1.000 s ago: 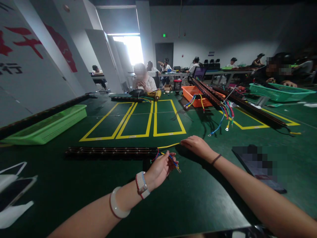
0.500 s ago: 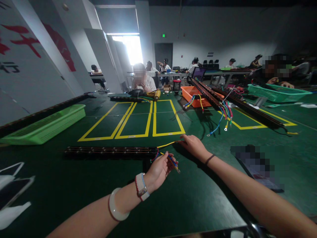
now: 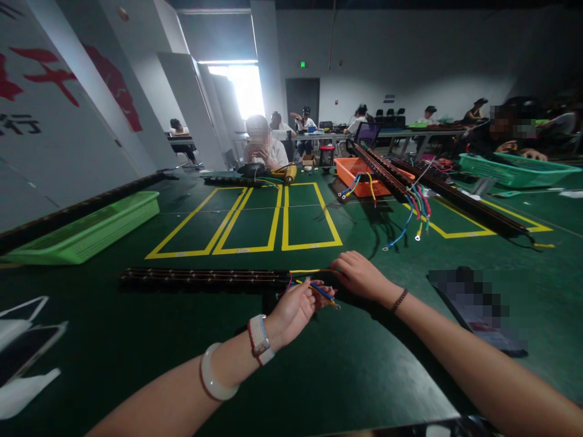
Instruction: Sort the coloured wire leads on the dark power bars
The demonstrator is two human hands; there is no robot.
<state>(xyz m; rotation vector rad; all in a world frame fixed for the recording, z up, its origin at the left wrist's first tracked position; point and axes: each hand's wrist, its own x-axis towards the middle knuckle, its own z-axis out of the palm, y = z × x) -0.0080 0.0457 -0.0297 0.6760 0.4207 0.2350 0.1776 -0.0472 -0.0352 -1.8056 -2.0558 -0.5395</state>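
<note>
A long black strip assembly (image 3: 204, 279) lies crosswise on the green table, with wires coming out of its right end. My left hand (image 3: 296, 312), palm turned up, is closed around a bundle of blue and yellow wires (image 3: 322, 293); their metal end lugs stick out past the fingers. My right hand (image 3: 362, 276) pinches the far end of a separate yellow wire (image 3: 305, 271), which runs nearly straight from the strip. Its fingertips hide that wire's tip. The two hands are close together but apart.
Yellow taped frames (image 3: 243, 250) mark the table ahead. A green basket (image 3: 113, 227) stands left with a black strip across it. More strips with hanging wires rest over an orange basket (image 3: 350, 173). A phone-like dark object (image 3: 478, 315) lies right. Other people sit beyond.
My right hand has shifted slightly right and down, and the yellow wire is now straighter and more level. The wire ends in my left hand have moved a little to the right.
</note>
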